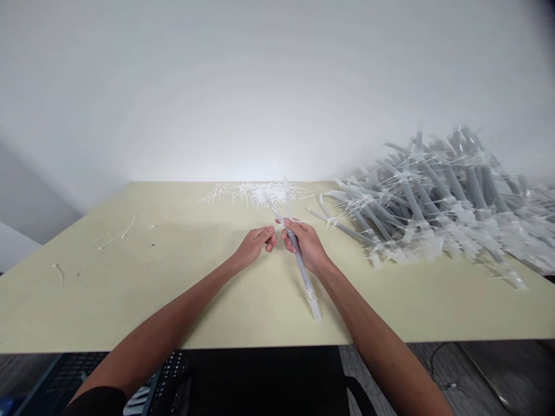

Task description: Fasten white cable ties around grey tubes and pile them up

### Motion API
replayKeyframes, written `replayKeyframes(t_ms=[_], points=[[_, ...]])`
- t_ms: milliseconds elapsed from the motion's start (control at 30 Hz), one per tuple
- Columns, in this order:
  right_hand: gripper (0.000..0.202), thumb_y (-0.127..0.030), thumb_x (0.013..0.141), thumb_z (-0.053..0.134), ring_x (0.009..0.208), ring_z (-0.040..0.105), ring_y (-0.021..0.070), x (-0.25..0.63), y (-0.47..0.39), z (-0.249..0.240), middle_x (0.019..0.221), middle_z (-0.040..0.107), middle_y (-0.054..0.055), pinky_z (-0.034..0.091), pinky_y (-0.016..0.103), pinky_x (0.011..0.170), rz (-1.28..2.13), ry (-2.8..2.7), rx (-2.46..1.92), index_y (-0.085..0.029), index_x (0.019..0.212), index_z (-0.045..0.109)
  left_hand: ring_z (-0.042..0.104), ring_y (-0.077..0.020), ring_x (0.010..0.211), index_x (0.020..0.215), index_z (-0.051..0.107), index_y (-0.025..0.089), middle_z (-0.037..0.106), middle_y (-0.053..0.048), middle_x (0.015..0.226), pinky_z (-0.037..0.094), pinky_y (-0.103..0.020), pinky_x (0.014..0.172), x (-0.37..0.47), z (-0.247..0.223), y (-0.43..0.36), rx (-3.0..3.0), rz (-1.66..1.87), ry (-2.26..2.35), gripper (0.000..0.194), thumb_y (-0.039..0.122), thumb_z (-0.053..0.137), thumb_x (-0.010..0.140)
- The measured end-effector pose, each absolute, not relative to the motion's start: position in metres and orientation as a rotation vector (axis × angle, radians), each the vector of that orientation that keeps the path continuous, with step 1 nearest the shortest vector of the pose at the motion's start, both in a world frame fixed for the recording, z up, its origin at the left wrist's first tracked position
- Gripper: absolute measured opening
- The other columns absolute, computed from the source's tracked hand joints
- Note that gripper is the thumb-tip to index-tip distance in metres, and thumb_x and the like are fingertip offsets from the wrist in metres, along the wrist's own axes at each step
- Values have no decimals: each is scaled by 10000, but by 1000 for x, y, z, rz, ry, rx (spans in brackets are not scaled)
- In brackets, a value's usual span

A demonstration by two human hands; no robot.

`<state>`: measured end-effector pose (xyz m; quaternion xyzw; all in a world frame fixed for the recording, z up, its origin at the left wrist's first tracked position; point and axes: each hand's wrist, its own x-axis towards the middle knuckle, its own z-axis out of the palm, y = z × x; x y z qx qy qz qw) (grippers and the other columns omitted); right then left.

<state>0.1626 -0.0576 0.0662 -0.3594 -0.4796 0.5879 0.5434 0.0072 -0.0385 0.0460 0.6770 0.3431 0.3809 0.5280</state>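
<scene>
My right hand (309, 245) is closed around the upper part of a slim grey tube (302, 270) with clear plastic ends. The tube slants over the table, its lower end toward me and its upper end split into two translucent strips. Just left of it, my left hand (255, 245) is closed, thumb pressed against the curled fingers. Whatever it pinches, if anything, is too small to make out. A small gap separates the two hands. Beyond them lies a heap of white cable ties (260, 193).
A large pile of similar grey tubes (437, 199) with clear ends and ties covers the table's right side. Loose cable ties (117, 238) are scattered at the left of the pale table (173, 294). A plain wall (260, 86) rises behind; a dark crate (65, 375) stands below the front edge.
</scene>
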Motion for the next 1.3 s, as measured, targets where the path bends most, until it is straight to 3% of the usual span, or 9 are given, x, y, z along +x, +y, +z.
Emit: replayKeyframes(t_ms=[400,567,733,967,1100,1300], points=[[368,-466,774,521,414,419,71,159,-55,59,569,553,11,323,228,433,962,-1390,-1126,-142,611,587,438,-105,525,593,408,170,466,20,540,344,-238,564,14,64,-57,1857,941,1048,424,447,278,886],[367,-489,778,506,409,420,76,160,-56,58,556,546,-1,332,227,436,957,-1390,-1140,-152,659,586,482,-120,559,580,412,172,429,23,513,370,-244,587,16,64,-55,1773,947,989,431,465,299,876],[417,-529,782,486,375,382,70,165,-54,59,516,509,-5,305,236,413,1112,-1274,-1041,-146,634,560,474,-125,564,641,525,158,428,12,514,398,-273,634,8,64,-49,1649,846,911,472,515,307,859],[366,-478,802,476,373,383,70,165,-55,59,557,544,5,301,239,407,1198,-1231,-953,-136,769,604,519,-143,725,886,562,147,550,-55,799,445,-309,691,6,59,-41,1420,960,856,417,536,436,803],[334,-411,797,476,388,415,74,163,-54,57,552,546,12,362,245,455,1139,-1326,-1003,-131,661,597,531,-166,839,869,566,152,574,-73,881,445,-325,753,9,61,-42,1421,966,858,389,520,470,788],[287,-371,781,482,388,419,74,161,-54,56,556,554,6,363,239,450,1121,-1391,-1048,-139,649,589,530,-143,798,786,535,151,574,-49,828,440,-321,768,10,62,-44,1451,952,877,337,485,484,789]])
